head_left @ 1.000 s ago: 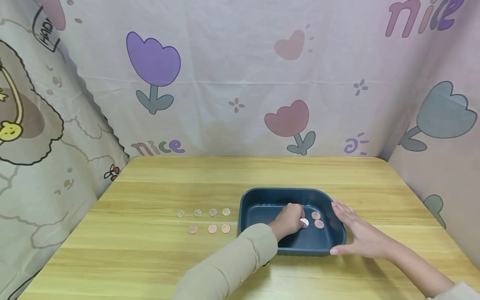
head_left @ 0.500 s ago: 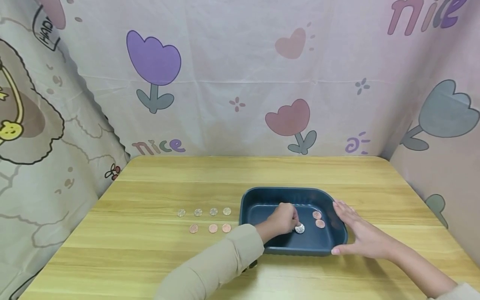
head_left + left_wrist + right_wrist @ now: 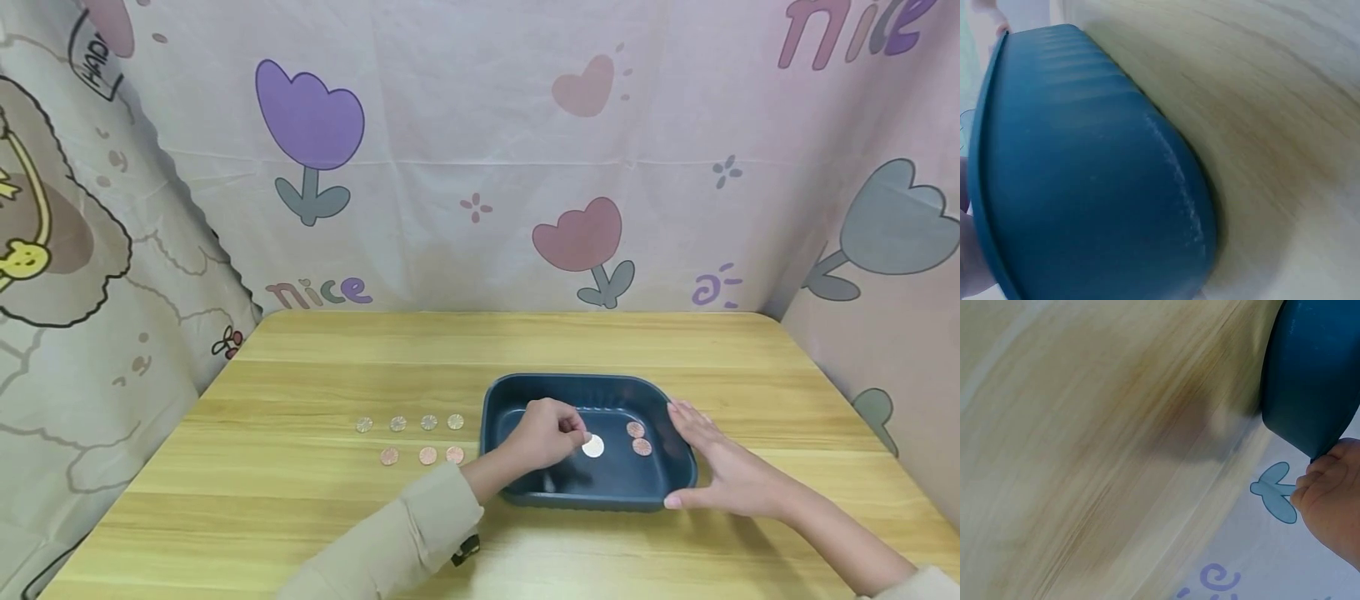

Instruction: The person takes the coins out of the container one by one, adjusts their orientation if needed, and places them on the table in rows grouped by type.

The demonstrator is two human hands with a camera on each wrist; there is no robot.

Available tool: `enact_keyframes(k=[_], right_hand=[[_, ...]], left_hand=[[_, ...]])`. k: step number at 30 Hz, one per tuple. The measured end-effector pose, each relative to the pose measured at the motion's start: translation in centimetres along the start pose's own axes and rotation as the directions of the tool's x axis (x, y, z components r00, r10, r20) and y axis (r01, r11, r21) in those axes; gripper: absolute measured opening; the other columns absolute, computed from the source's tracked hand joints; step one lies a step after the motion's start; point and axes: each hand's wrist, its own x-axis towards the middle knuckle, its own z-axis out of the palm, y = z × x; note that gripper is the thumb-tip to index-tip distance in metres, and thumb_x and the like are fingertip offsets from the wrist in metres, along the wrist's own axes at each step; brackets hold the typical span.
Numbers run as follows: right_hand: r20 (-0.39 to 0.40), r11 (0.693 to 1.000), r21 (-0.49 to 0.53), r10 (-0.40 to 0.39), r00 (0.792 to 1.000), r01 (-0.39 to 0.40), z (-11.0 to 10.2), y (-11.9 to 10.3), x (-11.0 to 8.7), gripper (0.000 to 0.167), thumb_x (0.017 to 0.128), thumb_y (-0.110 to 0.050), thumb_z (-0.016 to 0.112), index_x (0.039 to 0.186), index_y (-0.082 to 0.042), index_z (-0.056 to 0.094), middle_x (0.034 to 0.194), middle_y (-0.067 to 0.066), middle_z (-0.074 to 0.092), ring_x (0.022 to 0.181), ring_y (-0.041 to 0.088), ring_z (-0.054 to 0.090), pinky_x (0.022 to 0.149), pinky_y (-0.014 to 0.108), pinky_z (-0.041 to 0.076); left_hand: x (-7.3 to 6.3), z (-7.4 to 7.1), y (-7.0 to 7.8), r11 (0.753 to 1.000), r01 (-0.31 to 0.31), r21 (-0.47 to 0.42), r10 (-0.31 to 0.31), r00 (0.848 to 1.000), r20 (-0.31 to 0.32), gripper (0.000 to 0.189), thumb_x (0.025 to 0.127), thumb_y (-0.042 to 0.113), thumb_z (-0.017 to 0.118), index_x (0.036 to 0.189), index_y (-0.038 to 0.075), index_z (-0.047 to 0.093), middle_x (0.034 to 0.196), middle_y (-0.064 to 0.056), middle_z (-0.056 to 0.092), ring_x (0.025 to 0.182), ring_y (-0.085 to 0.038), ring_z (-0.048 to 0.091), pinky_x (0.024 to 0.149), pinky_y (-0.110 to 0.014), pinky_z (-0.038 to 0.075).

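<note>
My left hand (image 3: 546,433) reaches over the left part of the dark blue tray (image 3: 588,502), thumb and forefinger drawn narrow in a pinch on the left edge of a silver-coloured coin (image 3: 593,446). The coin is over the middle of the tray; I cannot tell whether it touches the floor there. My other left fingers curl in toward the palm. My right hand (image 3: 731,471) is set wide along the tray's right end, fingers fairly straight against the rim and thumb at the near right corner.

The coin looks thin, stiff and light, and I judge its shiny face would slide under a flat fingertip, so its edge is the place to take hold, nail under one side and thumb over the other. I don't expect it to break, only to slip. The tray seems rigid and could skid on the smooth wooden table (image 3: 637,346); its rim gives my right hand something firm to brace.

Two copper-coloured coins (image 3: 636,430) lie near each other toward the tray's right end. On the table left of the tray are four pale metallic coins (image 3: 428,422) in a far row and three copper coins (image 3: 427,456) in a near row.
</note>
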Motion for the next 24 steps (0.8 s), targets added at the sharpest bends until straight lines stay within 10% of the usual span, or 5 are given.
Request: enact_keyframes(k=[16,24], right_hand=[[0.008,1.000,0.006,-0.007,1.000,0.007,0.0,0.0,0.1,0.111,0.069,-0.044,0.077,0.147,0.001,0.012,0.152,0.027,0.012,0.144,0.033,0.000,0.095,-0.004,-0.006],[0.019,1.000,0.024,0.005,1.000,-0.006,-0.2,-0.1,0.0,0.111,0.070,-0.043,0.077,0.147,0.001,0.011,0.152,0.027,0.010,0.141,0.042,0.003,0.095,-0.001,-0.008]], left_hand=[[-3.5,-2.7,-1.9,0.979,-0.085,-0.184,0.057,0.987,-0.150,0.011,0.085,0.008,0.064,0.079,0.000,0.067,0.067,-0.012,0.064,0.054,-0.010,0.054,0.050,-0.017,0.044],[-5.2,-4.4,-3.0,0.966,-0.017,-0.260,-0.033,0.982,-0.185,0.012,0.085,0.008,0.064,0.080,-0.003,0.065,0.073,-0.022,0.065,0.060,-0.019,0.059,0.055,-0.023,0.051]])
